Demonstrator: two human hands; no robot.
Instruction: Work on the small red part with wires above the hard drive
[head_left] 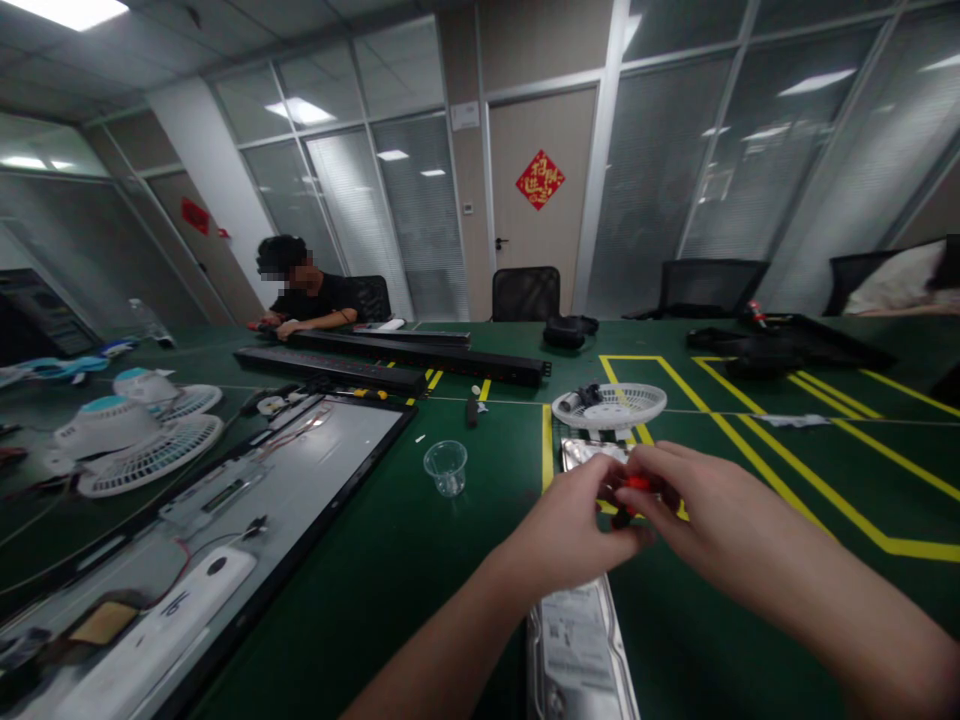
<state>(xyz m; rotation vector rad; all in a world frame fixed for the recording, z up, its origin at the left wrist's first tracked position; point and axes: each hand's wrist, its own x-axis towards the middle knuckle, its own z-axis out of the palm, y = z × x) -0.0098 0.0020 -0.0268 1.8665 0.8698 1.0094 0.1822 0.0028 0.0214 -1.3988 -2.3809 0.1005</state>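
Close together above the table, my left hand (574, 515) and my right hand (679, 490) are both closed around a small red-and-black tool (637, 484). Fingers cover most of it, so its exact kind is hidden. Below my wrists lies a silver hard drive (577, 645) with a white label, label side up. Just beyond my fingers, a second shiny metal piece (589, 453) is partly hidden by my left hand. A clear plastic cup (445, 468) stands upright to the left of my hands.
A white fan grille (609, 405) holding dark parts lies beyond my hands. At left, an opened display panel (330, 450) carries a white power strip (161, 630); white fans (112, 430) stand past it. Long black bars (420, 355) lie farther back. Across the table sits a person (315, 290).
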